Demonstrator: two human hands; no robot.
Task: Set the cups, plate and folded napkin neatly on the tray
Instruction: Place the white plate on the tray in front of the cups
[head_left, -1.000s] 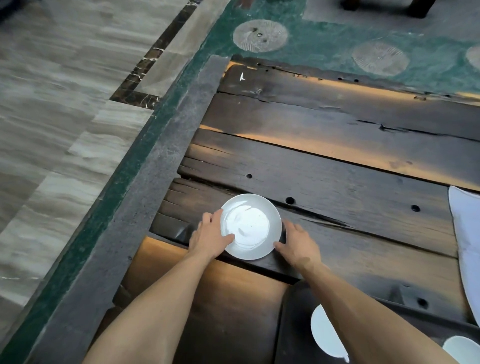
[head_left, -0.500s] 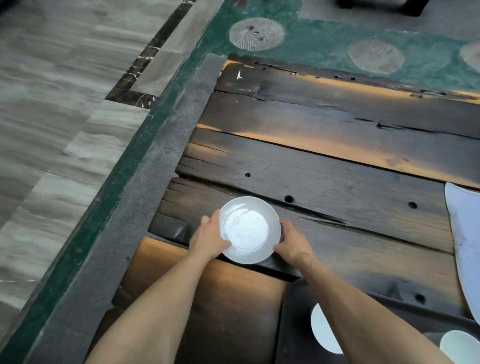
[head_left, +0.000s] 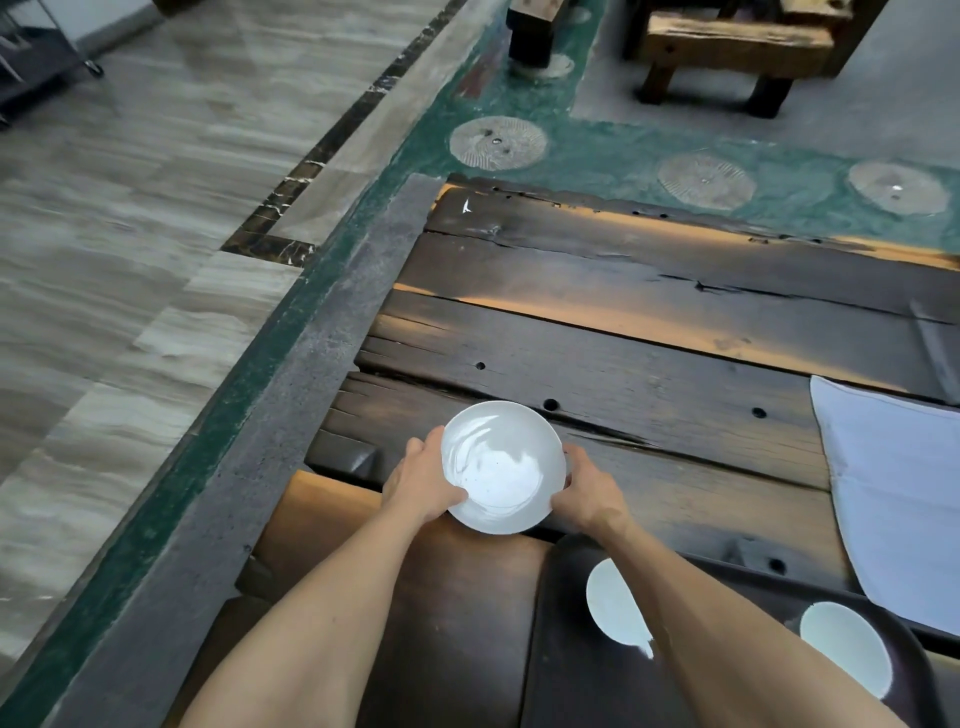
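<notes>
A round white plate (head_left: 503, 465) is tilted up off the dark wooden table, held by both hands. My left hand (head_left: 423, 480) grips its left rim with the thumb on the inner face. My right hand (head_left: 589, 491) grips its right rim. Below them lies a dark tray (head_left: 563, 639) with two white cups in it: one cup (head_left: 613, 608) is partly hidden behind my right forearm, the other cup (head_left: 844, 652) is at the tray's right. A white napkin (head_left: 901, 493) lies flat on the table at the right edge.
The plank table (head_left: 649, 322) has holes and cracks and ends at the left in a grey stone border (head_left: 291, 415). Beyond it is marble floor. A wooden stool (head_left: 727, 52) stands on the floor at the top right.
Both hands have closed on the plate's rim and lifted it off the table, tilting it toward me. The camera view has risen, showing more of the floor and the stool.
</notes>
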